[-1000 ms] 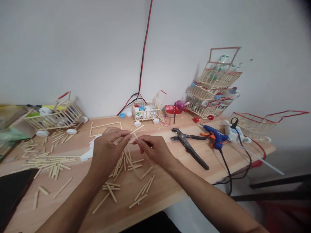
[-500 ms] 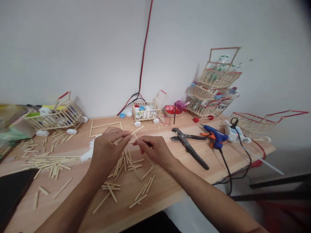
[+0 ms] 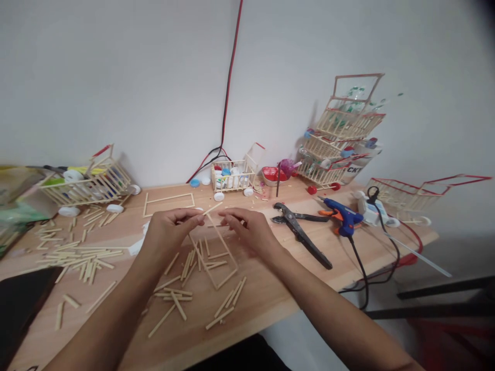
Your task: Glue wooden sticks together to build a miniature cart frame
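My left hand (image 3: 176, 226) pinches a thin wooden stick frame (image 3: 225, 242) at its upper end. The frame hangs down and tilts toward the table's front edge. Just to the right of that end, my right hand (image 3: 247, 226) has its fingers curled beside the frame; whether they touch it or hold anything is too small to tell. Short sticks (image 3: 187, 265) lie loose beneath and around the frame. Another rectangular stick frame (image 3: 170, 197) rests flat behind my left hand.
Pliers (image 3: 303, 237) and a blue glue gun (image 3: 346, 216) lie to the right, with cables. Small stick carts stand at the back, one (image 3: 234, 176) holding bottle caps. Stacked carts (image 3: 328, 149) rise at the back right. A dark object (image 3: 27, 309) is at the left.
My right hand has come off the stick frame's upper end and shifted slightly right and up. The frame now shows more fully between my hands. My left hand has moved slightly left.
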